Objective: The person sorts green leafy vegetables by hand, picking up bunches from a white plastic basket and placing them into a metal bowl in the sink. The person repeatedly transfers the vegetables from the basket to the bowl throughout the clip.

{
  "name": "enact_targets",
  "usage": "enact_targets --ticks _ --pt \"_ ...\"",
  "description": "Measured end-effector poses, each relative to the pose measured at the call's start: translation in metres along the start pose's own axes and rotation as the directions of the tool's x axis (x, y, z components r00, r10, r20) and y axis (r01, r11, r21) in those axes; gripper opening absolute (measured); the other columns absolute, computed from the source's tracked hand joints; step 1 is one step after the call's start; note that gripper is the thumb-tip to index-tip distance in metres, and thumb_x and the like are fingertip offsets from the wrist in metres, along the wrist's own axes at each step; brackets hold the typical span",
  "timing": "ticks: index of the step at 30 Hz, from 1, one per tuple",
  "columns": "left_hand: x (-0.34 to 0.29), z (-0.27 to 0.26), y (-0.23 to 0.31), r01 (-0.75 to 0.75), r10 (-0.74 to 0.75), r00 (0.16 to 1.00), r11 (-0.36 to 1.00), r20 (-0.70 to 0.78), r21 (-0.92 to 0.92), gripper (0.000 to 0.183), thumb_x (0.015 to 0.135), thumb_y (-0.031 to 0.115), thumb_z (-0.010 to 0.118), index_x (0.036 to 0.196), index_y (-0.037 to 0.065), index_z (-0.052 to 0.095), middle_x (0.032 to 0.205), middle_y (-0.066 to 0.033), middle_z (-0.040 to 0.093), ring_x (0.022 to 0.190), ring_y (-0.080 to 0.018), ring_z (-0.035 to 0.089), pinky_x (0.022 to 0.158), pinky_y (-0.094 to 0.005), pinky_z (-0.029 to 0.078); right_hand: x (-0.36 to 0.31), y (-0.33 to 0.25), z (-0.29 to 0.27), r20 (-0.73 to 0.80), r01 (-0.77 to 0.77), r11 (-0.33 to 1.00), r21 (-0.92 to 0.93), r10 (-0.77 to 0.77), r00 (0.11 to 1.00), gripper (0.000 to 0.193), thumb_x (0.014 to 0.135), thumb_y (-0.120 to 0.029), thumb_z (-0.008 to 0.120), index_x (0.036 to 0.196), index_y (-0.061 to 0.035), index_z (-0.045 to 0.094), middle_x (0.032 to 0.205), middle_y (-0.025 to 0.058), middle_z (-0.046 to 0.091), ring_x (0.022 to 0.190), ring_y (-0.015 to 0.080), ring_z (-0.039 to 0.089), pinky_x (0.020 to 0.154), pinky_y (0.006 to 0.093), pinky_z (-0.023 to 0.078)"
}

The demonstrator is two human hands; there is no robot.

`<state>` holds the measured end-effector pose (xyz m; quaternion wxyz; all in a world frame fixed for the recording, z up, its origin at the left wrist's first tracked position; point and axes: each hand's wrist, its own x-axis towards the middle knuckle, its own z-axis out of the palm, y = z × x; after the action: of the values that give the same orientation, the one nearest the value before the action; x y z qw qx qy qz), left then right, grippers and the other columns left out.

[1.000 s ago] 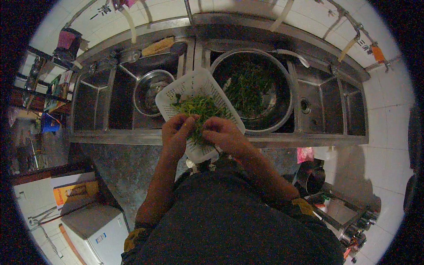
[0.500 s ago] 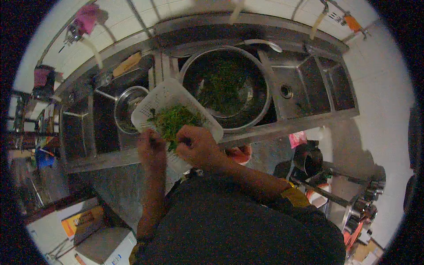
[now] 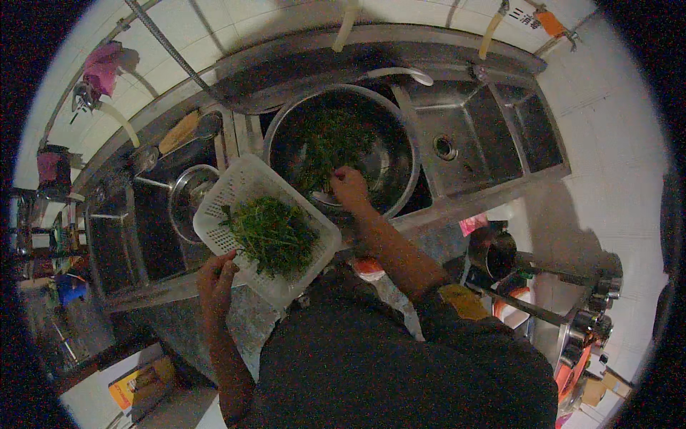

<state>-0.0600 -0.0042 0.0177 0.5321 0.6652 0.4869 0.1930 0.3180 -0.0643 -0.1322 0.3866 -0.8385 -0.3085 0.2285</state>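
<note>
A white perforated plastic basket [image 3: 225, 187] rests tilted across the sink's front edge, with a heap of thin-stemmed leafy greens [image 3: 275, 236] in it. My left hand [image 3: 216, 280] is at the basket's near left side, thumb and fingers drawn together beside the greens; what they pinch, if anything, is too dim to make out. Behind the basket, to its right, stands a large round metal basin [image 3: 409, 154] with more dark greens [image 3: 332, 139] inside. My right hand [image 3: 350, 189] reaches over the basin's near rim, its fingers closed on greens there.
A smaller metal bowl [image 3: 177, 207] sits in the left sink. On the right are a sink compartment with a drain [image 3: 444, 147] and a white-handled tool [image 3: 407, 73] behind it. A dark pot [image 3: 491, 252] stands on a rack at lower right. Hoses hang from the back wall.
My right hand has gone from the greens in the basket to the basin, up and right. My left hand has shifted left and down to the basket's side. The whole view has shifted slightly.
</note>
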Motion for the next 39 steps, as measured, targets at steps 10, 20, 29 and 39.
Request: enact_targets --ticks 10,20,29,39 --pt "-0.036 0.012 0.030 -0.025 0.018 0.995 0.997 -0.093 -0.075 0.037 0.100 0.028 0.066 0.120 -0.003 0.072 0.095 -0.0089 0.070 0.086 -0.0166 0.063 0.079 -0.0327 0.051 0.043 0.081 0.078 -0.088 -0.017 0.932 -0.362 -0.016 0.996 0.028 0.090 -0.031 0.072 0.099 -0.0044 0.075 0.094 0.0189 0.074 0.092 0.0362 0.072 0.083 0.0500 0.060" --pt "-0.009 0.021 0.033 -0.139 0.110 0.986 0.955 -0.122 -0.261 0.032 0.100 0.025 0.067 0.116 -0.002 0.074 0.089 -0.0051 0.069 0.080 -0.0139 0.060 0.073 -0.0307 0.048 -0.002 0.062 -0.020 0.129 -0.044 0.878 0.476 -0.020 0.991 0.029 0.094 -0.029 0.074 0.109 -0.0045 0.071 0.092 0.0066 0.069 0.079 0.0177 0.063 0.069 0.0355 0.052" --pt "0.029 0.066 0.057 -0.197 0.218 0.975 0.931 0.034 -0.306 0.036 0.097 0.023 0.072 0.124 -0.002 0.072 0.107 -0.0095 0.074 0.097 -0.0153 0.067 0.090 -0.0307 0.052 -0.136 -0.123 -0.088 0.398 -0.175 0.743 0.646 -0.132 0.908 0.026 0.092 -0.013 0.075 0.115 -0.0060 0.065 0.092 0.0007 0.062 0.082 0.0120 0.058 0.073 0.0302 0.050" --pt "0.004 0.051 0.070 -0.284 0.285 0.958 0.958 0.041 -0.024 0.027 0.098 0.025 0.073 0.089 -0.001 0.074 0.071 -0.0020 0.056 0.069 -0.0114 0.050 0.064 -0.0312 0.043 -0.170 -0.139 -0.065 0.557 -0.005 0.906 0.423 -0.256 0.790 0.031 0.095 -0.007 0.062 0.126 -0.0039 0.066 0.090 0.0016 0.064 0.085 0.0107 0.059 0.078 0.0303 0.051"
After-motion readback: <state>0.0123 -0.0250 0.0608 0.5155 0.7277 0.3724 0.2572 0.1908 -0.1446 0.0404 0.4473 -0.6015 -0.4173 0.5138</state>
